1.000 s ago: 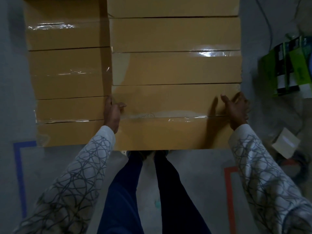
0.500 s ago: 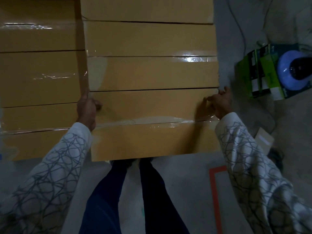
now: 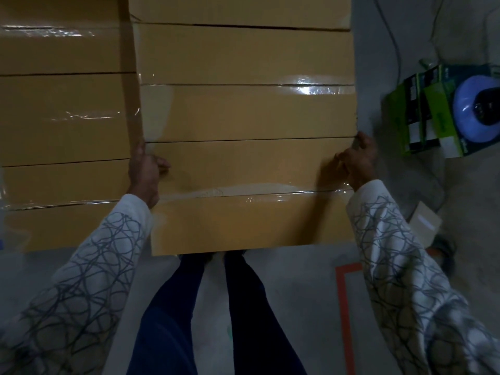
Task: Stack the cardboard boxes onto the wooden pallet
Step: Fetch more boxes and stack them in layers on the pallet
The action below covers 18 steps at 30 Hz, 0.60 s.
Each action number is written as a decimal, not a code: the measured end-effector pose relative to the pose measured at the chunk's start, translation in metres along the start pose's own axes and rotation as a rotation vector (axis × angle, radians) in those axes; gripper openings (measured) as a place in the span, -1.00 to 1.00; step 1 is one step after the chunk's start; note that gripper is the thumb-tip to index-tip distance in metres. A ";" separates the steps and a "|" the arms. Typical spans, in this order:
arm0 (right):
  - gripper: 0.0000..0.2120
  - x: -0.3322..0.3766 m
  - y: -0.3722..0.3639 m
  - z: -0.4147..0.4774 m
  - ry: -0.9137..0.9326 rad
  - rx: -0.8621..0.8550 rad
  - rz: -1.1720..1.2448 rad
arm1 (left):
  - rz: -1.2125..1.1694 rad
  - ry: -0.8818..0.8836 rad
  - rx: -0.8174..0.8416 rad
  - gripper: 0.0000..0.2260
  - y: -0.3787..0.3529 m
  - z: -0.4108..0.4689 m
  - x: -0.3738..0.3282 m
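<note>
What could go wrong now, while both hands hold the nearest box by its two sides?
1. The left hand grips the nearest box right against the neighbouring stack, so its fingers might get pinched between the two.
2. The right hand holds only near the far corner. With so narrow a grip the box may slip, and its near edge hangs over the person's feet.

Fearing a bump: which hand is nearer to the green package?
Right. Right hand holds the cardboard box edge near the green package; left hand holds the opposite edge.
</note>
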State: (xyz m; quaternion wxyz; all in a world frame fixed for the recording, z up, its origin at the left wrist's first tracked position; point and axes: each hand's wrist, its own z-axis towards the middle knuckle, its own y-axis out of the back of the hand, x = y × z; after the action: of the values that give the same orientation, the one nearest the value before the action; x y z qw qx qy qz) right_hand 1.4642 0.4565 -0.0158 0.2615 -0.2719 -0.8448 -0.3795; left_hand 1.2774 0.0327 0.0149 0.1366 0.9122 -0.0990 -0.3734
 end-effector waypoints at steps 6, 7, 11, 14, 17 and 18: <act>-0.25 -0.004 -0.002 0.004 0.014 -0.059 -0.109 | -0.011 -0.020 -0.013 -0.30 -0.002 -0.002 -0.002; -0.24 -0.004 -0.004 0.002 0.031 -0.064 -0.115 | -0.009 -0.030 -0.016 -0.30 -0.003 -0.002 -0.001; -0.21 -0.008 -0.009 -0.006 0.105 -0.071 -0.156 | 0.005 -0.037 -0.026 -0.29 -0.007 0.002 0.001; -0.21 -0.006 -0.002 -0.012 0.162 -0.020 -0.259 | 0.034 -0.061 0.038 -0.28 -0.002 0.005 -0.001; -0.12 0.005 0.001 -0.022 0.260 0.016 -0.441 | 0.104 -0.059 0.147 -0.30 0.013 0.001 -0.010; -0.08 0.010 -0.001 -0.034 0.276 0.015 -0.512 | 0.130 -0.046 0.164 -0.35 0.019 -0.005 -0.016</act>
State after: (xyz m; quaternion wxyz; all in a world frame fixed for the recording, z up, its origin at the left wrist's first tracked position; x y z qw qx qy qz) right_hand 1.4644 0.4323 0.0097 0.2719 0.0061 -0.8450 -0.4605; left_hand 1.2683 0.0197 0.0345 0.0831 0.9031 -0.1913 -0.3753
